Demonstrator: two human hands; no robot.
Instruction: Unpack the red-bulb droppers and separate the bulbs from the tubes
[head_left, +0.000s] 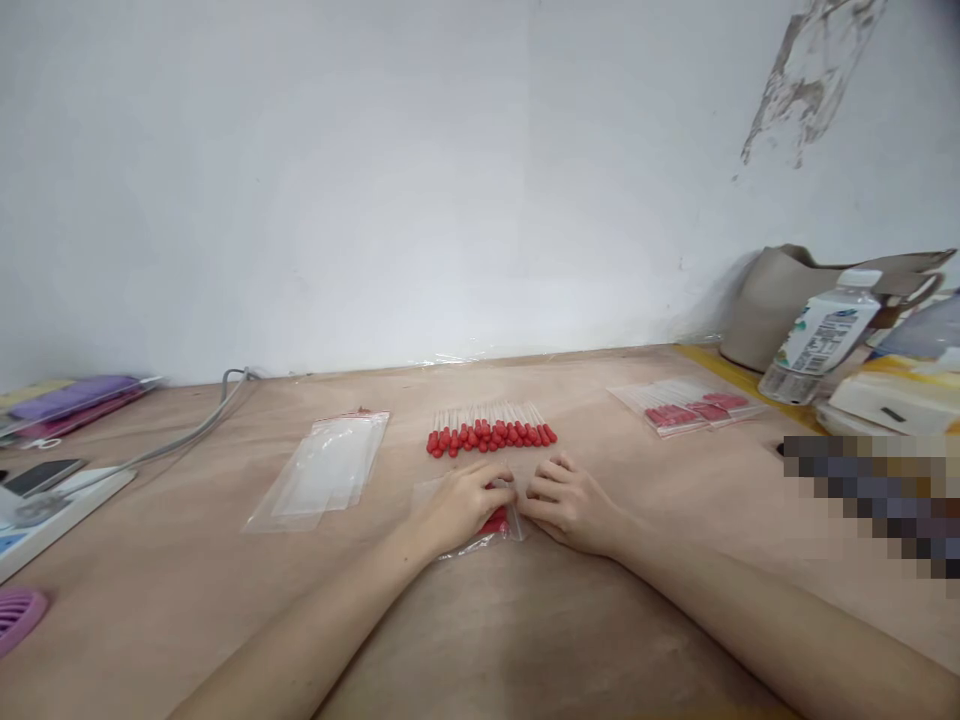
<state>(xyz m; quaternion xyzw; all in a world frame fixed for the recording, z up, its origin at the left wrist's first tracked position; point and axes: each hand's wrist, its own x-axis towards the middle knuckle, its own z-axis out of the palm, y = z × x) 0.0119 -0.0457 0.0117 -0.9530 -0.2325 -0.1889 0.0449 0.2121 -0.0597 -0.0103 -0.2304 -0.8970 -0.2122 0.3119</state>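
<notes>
The left hand (472, 500) lay over a clear bag (515, 524) flat on the counter (570, 630), covering much of it; red pieces (495, 521) showed inside, just beyond the thumb side of the palm. Its fingers were curled toward the bag's right edge, but I could not tell whether they pinched the film or only rested on it. The right hand (568, 503) sat just beside that edge, its fingers bent and close together, the nearest fingertips at the film; whether they gripped it was too small to make out.

Close behind both hands, a row of red-tipped sticks (491, 433) lay side by side, tips toward the person. The likeliest trouble was there: a knuckle pushed forward could have rolled several sticks out of line, since nothing visible held them. The bag was a second risk. Thin film slides easily, so if the left hand's pressure were uneven, a pull from the right could have skewed the bag or creased its edge, and the contents might have shifted toward any open end; I could not see which end, if any, was open.

To the left, flat clear bags (326, 470) overlapped loosely, and a sweeping forearm could have dragged them apart. The filled bags (694, 405) at the right lay well apart from both hands, so less exposed.
</notes>
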